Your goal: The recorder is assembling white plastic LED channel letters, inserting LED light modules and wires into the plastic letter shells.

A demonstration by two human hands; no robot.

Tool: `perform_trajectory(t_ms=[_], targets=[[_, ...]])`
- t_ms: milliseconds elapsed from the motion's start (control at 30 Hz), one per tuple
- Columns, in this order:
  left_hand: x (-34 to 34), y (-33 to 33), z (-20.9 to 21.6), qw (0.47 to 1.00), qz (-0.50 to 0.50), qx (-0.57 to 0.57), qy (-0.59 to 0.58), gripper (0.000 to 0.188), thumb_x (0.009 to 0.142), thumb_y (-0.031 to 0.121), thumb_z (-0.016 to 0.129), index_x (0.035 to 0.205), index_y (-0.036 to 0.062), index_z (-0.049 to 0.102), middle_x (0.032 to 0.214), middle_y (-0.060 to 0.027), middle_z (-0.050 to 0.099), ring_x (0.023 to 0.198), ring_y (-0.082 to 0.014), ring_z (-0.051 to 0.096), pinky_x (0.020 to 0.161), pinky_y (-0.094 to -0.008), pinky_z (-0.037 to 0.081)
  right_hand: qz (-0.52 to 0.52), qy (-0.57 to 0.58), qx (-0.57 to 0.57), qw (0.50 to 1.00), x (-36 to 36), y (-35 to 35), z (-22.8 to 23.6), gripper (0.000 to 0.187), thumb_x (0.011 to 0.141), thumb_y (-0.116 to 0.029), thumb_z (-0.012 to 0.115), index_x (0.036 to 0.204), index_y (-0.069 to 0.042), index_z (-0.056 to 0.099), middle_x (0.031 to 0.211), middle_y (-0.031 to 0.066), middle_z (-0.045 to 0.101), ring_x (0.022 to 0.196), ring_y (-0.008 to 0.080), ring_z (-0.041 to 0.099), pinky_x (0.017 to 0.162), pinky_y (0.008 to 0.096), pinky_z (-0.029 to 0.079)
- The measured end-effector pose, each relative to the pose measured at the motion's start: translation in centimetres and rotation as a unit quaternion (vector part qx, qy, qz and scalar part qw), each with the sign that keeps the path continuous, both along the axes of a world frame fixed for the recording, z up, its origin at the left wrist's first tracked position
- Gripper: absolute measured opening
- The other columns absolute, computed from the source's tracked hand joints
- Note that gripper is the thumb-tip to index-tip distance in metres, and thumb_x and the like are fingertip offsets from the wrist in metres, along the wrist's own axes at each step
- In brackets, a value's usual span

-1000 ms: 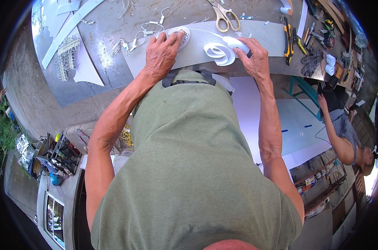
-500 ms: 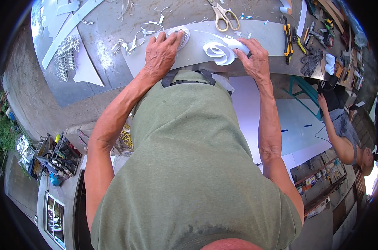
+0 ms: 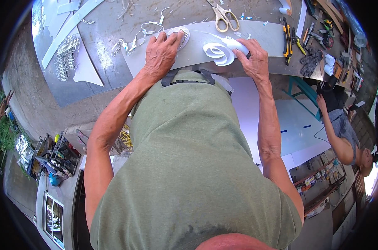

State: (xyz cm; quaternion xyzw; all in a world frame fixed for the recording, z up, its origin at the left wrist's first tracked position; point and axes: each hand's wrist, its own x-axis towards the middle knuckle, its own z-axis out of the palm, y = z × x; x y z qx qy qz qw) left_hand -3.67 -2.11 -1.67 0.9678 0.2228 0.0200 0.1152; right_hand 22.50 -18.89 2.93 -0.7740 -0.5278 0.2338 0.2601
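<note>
My left hand (image 3: 160,53) rests at the left end of a long grey-white sheet (image 3: 264,39), its fingers closed on a round white rimmed piece (image 3: 184,41) with small parts inside. My right hand (image 3: 254,59) grips a white squeeze bottle (image 3: 235,45) lying on its side between thumb and fingers. From the bottle's tip a thin pale nozzle or line runs left toward the round piece. Between my hands lies a curled white strip shape (image 3: 219,54), close to the bottle. A string of small white light modules (image 3: 143,35) trails off left of my left hand.
Scissors (image 3: 224,18) lie beyond the sheet, and a yellow-black utility knife (image 3: 287,39) lies at its right end. Grey gloves (image 3: 311,62) and hand tools crowd the right. A bundle of light modules (image 3: 67,56) sits at left. Another person (image 3: 343,133) is at far right.
My hands and the bottle stay in nearly the same place. At the far left edge a brownish shape has come into view.
</note>
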Motion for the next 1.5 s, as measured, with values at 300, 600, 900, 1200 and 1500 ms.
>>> perform_trajectory(t_ms=[300, 600, 900, 1200, 1500], targets=[[0.0, 0.0, 0.0, 1.0, -0.002, 0.004, -0.001, 0.05, 0.084, 0.006, 0.06, 0.133, 0.0089, 0.058, 0.103, -0.0023, 0.061, 0.093, -0.0222, 0.057, 0.073, -0.037, 0.043, -0.006, 0.014, -0.014, 1.0, -0.3, 0.0, 0.2, 0.034, 0.08, -0.016, 0.079, 0.11, -0.002, 0.071, 0.097, 0.0125, 0.069, 0.087, 0.0271, 0.064, 0.077, 0.0377, 0.053], [0.0, 0.1, 0.1, 1.0, -0.005, 0.002, 0.0, 0.051, 0.083, 0.005, 0.061, 0.133, 0.0088, 0.058, 0.103, -0.0024, 0.061, 0.094, -0.0224, 0.058, 0.074, -0.0371, 0.043, -0.01, 0.016, -0.027, 0.999, -0.1, -0.7, 0.3, 0.033, 0.08, -0.015, 0.078, 0.11, -0.002, 0.071, 0.098, 0.013, 0.07, 0.089, 0.028, 0.064, 0.08, 0.0386, 0.053], [0.0, 0.1, 0.1, 1.0, -0.005, -0.009, 0.008, 0.052, 0.081, 0.005, 0.062, 0.134, 0.0089, 0.057, 0.104, -0.0019, 0.061, 0.094, -0.0226, 0.057, 0.075, -0.0373, 0.044, -0.095, 0.103, -0.068, 0.988, 0.3, -1.5, 0.2, 0.033, 0.085, -0.018, 0.078, 0.114, -0.003, 0.071, 0.102, 0.0096, 0.071, 0.095, 0.0182, 0.066, 0.08, 0.0312, 0.053], [0.5, 0.3, 0.6, 1.0, -0.002, 0.0, 0.018, 0.051, 0.082, 0.005, 0.059, 0.132, 0.0111, 0.062, 0.106, -0.0002, 0.064, 0.095, -0.0214, 0.058, 0.077, -0.036, 0.045, -0.262, 0.469, 0.117, 0.835, 3.1, -3.0, -3.5, 0.042, 0.084, 0.001, 0.078, 0.123, 0.003, 0.062, 0.113, 0.0096, 0.068, 0.105, 0.0155, 0.064, 0.095, 0.03, 0.05], [0.8, 0.5, 1.0, 0.999, -0.009, -0.005, 0.041, 0.05, 0.08, 0.003, 0.06, 0.13, 0.0109, 0.062, 0.106, -0.0002, 0.064, 0.095, -0.0208, 0.058, 0.076, -0.0351, 0.045, -0.283, 0.347, 0.246, 0.86, 8.7, 1.6, -6.8, 0.038, 0.08, -0.003, 0.083, 0.113, 0.0, 0.065, 0.103, 0.0078, 0.071, 0.095, 0.0132, 0.067, 0.091, 0.0276, 0.052]])
